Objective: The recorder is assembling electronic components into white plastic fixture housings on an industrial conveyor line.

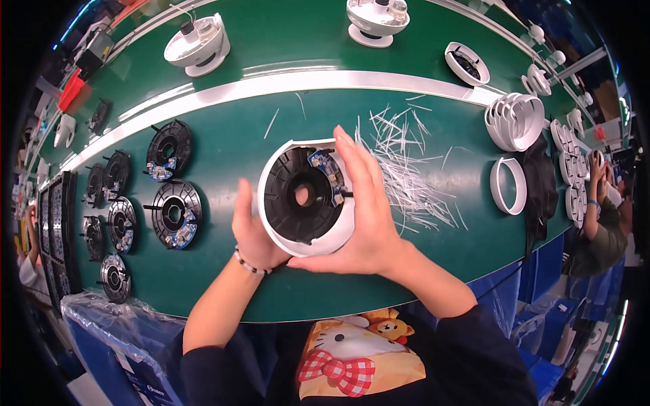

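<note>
Between my hands, above the green table, a white plastic ring housing (333, 238) is tilted so its inside faces me. Inside it sits a round black plastic disc (283, 206) with a centre hole and a curved blue circuit board (328, 169) at its upper right. My right hand (374, 227) is closed round the housing's right side, thumb along the bottom, fingers up the side. My left hand (256, 235) supports the left side, thumb raised beside the rim and fingers hidden behind; skin shows through the centre hole.
Several black discs with blue boards (176, 213) lie at left. Thin white strips (409, 183) are heaped right of centre. A white ring (508, 186), stacked rings (513, 122) and black cloth-like material (540, 186) are at right. White bowl-shaped units (196, 44) stand behind a pale rail (284, 84).
</note>
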